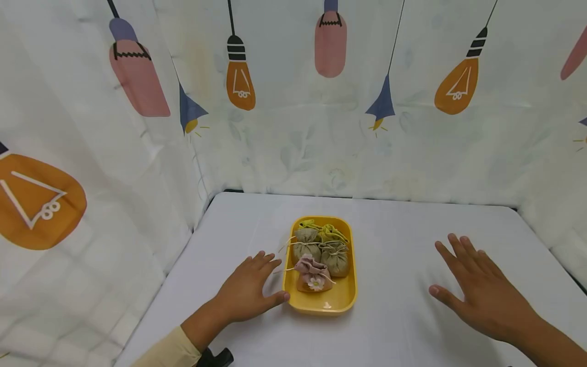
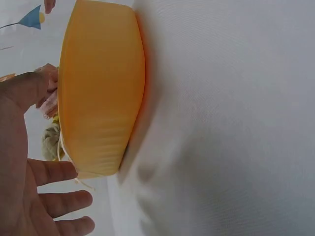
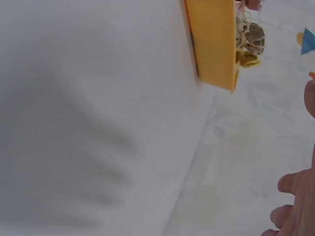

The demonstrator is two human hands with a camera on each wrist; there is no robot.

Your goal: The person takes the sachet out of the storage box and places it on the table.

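A yellow tray [image 1: 341,300] stands on the white table with several small drawstring pouches in it. At its front lies a pinkish pouch [image 1: 313,272] with a white flower; behind are two grey-green pouches [image 1: 336,259] and, at the back, yellow-green ones [image 1: 332,233]. My left hand [image 1: 247,290] is spread beside the tray's left side, thumb tip right at the rim; the left wrist view shows the tray's side wall [image 2: 101,88] close to the fingers. Well to the right of the tray, my right hand [image 1: 481,288] hovers over the table, fingers spread and holding nothing.
The white table [image 1: 394,326] reaches back to a pale curtain [image 1: 293,153] printed with lamps and bulbs. More curtain [image 1: 114,178] hangs along the left side. A small black object [image 1: 219,358] shows beneath the left wrist.
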